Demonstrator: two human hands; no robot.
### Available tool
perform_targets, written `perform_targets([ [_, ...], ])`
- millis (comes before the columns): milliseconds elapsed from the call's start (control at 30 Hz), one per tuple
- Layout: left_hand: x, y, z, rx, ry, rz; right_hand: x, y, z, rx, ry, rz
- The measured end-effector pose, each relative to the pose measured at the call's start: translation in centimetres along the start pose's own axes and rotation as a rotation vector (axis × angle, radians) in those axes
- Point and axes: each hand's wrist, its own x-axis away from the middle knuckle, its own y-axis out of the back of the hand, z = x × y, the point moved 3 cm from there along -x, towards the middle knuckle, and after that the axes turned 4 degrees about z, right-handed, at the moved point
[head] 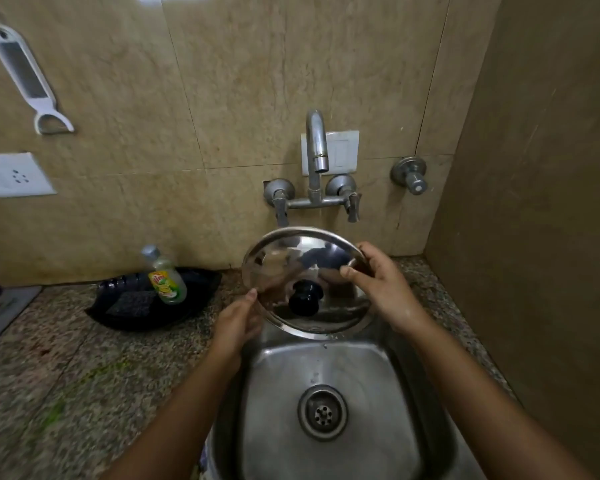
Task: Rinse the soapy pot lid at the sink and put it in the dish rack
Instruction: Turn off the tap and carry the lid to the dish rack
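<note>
A round steel pot lid (291, 265) with a black knob (303, 299) is held tilted over the back of the steel sink (281, 410), below the wall tap (317, 147). My left hand (238, 322) grips the lid's lower left rim. My right hand (381, 282) holds its right rim, thumb across the top face. No stream of water shows from the spout. No dish rack is in view.
A dish soap bottle (165, 277) stands in a black tray (146, 306) on the granite counter (66, 375) to the left of the sink. A white grater (25, 74) and a socket (13, 174) are on the tiled wall. A brown side wall (541, 202) closes off the right.
</note>
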Motion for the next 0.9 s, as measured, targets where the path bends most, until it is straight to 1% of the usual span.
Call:
perform_targets([
  [100,0.8,0.3,0.5,-0.086,0.002,0.016,1.0,-0.7,1.6,0.195,0.079,0.036],
  [200,1.5,0.5,0.6,-0.114,0.004,0.019,1.5,-1.2,2.3,0.370,0.161,0.028],
  [333,2.5,1.2,-0.3,-0.114,0.000,0.005,1.2,-2.2,3.4,0.354,0.163,0.027],
  [400,2.7,2.0,-1.1,-0.097,-0.012,-0.005,0.9,-2.8,4.0,0.277,0.153,0.022],
  [467,2.6,3.5,-2.2,-0.066,-0.033,-0.024,0.2,-4.0,4.4,0.126,0.120,-0.006],
  [600,1.1,8.5,-5.5,-0.003,-0.067,-0.062,-2.6,-8.4,4.5,-0.250,0.039,-0.179],
  [700,0.3,14.0,-8.7,0.044,-0.106,-0.126,-5.1,-14.4,4.9,-0.505,-0.071,-0.220],
  [800,0.2,21.9,-12.3,0.053,-0.170,-0.192,-7.6,-22.3,5.9,-0.612,-0.203,-0.232],
  [900,0.2,30.2,-16.3,-0.002,-0.220,-0.208,-10.4,-30.2,7.5,-0.671,-0.242,-0.240],
])
